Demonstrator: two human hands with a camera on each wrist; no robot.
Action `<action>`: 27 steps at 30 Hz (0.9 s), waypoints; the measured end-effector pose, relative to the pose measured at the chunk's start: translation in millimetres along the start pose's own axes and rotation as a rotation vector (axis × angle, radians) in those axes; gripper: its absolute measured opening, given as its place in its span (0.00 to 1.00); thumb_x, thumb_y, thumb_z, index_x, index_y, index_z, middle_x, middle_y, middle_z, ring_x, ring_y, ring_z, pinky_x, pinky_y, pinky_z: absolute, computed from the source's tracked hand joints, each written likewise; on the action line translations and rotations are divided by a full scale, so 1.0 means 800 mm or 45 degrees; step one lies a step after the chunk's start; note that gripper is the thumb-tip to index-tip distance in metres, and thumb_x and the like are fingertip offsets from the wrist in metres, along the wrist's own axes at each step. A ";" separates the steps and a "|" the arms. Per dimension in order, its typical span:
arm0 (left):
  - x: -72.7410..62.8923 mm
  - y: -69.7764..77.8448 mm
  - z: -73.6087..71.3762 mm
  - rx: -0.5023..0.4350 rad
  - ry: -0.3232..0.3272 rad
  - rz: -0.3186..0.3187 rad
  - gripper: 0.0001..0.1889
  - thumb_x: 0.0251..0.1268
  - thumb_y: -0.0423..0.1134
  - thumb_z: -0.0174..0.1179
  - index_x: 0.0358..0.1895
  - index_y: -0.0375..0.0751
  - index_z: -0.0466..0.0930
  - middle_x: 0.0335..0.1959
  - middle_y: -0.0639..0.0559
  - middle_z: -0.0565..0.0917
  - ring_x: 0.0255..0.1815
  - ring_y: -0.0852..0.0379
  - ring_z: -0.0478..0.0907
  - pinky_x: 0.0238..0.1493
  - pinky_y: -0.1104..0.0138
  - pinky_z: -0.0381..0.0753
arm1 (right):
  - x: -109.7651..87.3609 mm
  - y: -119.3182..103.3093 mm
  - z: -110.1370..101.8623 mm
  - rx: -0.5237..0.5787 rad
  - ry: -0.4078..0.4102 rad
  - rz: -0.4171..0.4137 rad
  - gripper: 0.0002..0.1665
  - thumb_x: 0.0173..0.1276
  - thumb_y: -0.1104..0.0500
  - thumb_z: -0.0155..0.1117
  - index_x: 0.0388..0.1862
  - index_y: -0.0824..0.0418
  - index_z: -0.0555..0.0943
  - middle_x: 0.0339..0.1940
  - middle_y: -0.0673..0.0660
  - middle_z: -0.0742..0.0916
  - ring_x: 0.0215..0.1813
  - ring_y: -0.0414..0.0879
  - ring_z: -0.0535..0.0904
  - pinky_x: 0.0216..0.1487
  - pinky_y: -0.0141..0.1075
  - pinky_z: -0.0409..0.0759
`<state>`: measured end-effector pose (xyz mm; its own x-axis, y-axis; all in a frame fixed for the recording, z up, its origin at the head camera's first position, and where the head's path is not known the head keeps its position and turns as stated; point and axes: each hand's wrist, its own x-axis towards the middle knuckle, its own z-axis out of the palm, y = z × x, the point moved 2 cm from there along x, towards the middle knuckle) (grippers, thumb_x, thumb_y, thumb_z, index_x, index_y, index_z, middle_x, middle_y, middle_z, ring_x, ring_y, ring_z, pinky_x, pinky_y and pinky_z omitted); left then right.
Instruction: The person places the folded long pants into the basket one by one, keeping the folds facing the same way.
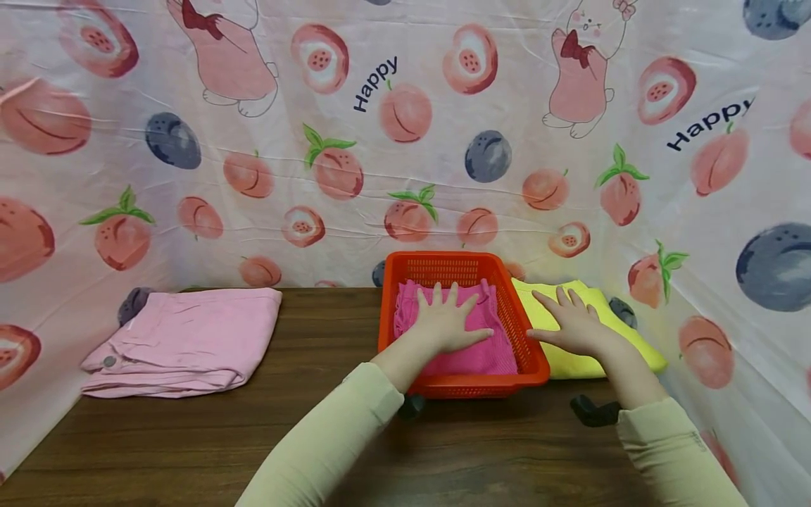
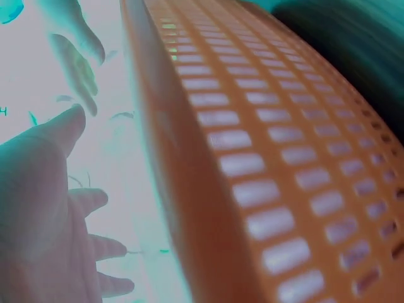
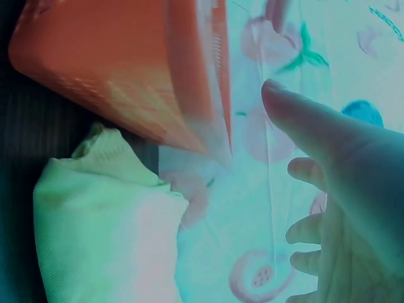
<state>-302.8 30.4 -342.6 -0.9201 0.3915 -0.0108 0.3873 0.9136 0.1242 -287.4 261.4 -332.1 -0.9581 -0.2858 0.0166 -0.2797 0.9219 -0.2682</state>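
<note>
- Red-orange basket (image 1: 469, 381): on the table (image 1: 190, 451) near the back wall sheet, upright, open top, slotted sides. Standing between the two hands' working area and the wall, it seems placed for easy reach from above.
- Bright pink cloth (image 1: 488, 359): inside the basket, lying flat and folded, its edges close along the side walls. Folding it to this size probably explains the fit; part of it is hidden by a hand.
- Left hand (image 1: 446, 324): above the basket and pink cloth, palm down, fingers spread well apart, nothing gripped. The left wrist view puts it near the rim, with no contact visible. The spread suggests a released or relaxed pose rather than a hold.
- Yellow cloth (image 1: 570, 365): folded into a thick pad on the table, just right of the basket. Whether the two touch cannot be told. Its neat fold presumably keeps it compact beside the basket.
- Right hand (image 1: 573, 327): over the yellow cloth, fingers apart, holding nothing. The right wrist view shows a gap between fingers and cloth.
- Pale pink garment (image 1: 196, 331): folded, at the far left of the table, well apart from both hands and basket. A round button shows near its left edge. The separation probably leaves room around the basket.
</note>
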 end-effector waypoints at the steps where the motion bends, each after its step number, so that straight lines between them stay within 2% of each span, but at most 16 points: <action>1: 0.000 0.004 0.000 -0.001 0.001 0.000 0.42 0.60 0.73 0.43 0.76 0.63 0.50 0.77 0.44 0.49 0.75 0.36 0.39 0.65 0.36 0.35 | -0.002 0.005 -0.001 0.011 0.006 0.007 0.50 0.64 0.36 0.60 0.75 0.63 0.57 0.70 0.83 0.52 0.69 0.78 0.40 0.58 0.74 0.41; 8: 0.001 0.024 0.000 -0.020 0.011 -0.007 0.42 0.60 0.74 0.42 0.76 0.65 0.48 0.77 0.44 0.47 0.75 0.36 0.38 0.65 0.35 0.35 | -0.015 0.037 -0.006 0.043 0.043 0.055 0.52 0.64 0.34 0.58 0.74 0.64 0.56 0.68 0.84 0.52 0.67 0.82 0.41 0.55 0.76 0.43; 13: 0.003 0.035 0.002 -0.004 0.021 -0.026 0.43 0.60 0.74 0.42 0.77 0.64 0.47 0.77 0.44 0.47 0.75 0.36 0.38 0.65 0.36 0.35 | -0.024 0.048 -0.007 0.046 0.057 0.081 0.53 0.63 0.33 0.58 0.74 0.65 0.55 0.68 0.85 0.52 0.67 0.82 0.40 0.55 0.77 0.40; 18: 0.007 0.053 0.002 -0.003 0.031 -0.029 0.42 0.60 0.75 0.40 0.76 0.65 0.47 0.77 0.46 0.45 0.75 0.37 0.39 0.66 0.37 0.36 | -0.037 0.061 -0.007 0.023 0.086 0.161 0.54 0.64 0.32 0.56 0.74 0.66 0.54 0.67 0.86 0.50 0.66 0.83 0.39 0.55 0.76 0.37; 27: 0.012 0.086 0.012 -0.044 0.028 -0.011 0.41 0.59 0.76 0.39 0.76 0.70 0.47 0.78 0.46 0.42 0.75 0.39 0.37 0.67 0.39 0.38 | -0.056 0.082 0.014 0.109 0.102 0.266 0.54 0.65 0.33 0.54 0.73 0.70 0.52 0.65 0.89 0.49 0.64 0.86 0.38 0.53 0.77 0.39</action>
<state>-284.5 98.0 -344.0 -0.9245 0.3810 0.0100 0.3777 0.9123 0.1582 -262.1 331.4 -361.2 -0.9974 -0.0665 0.0275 -0.0720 0.9323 -0.3545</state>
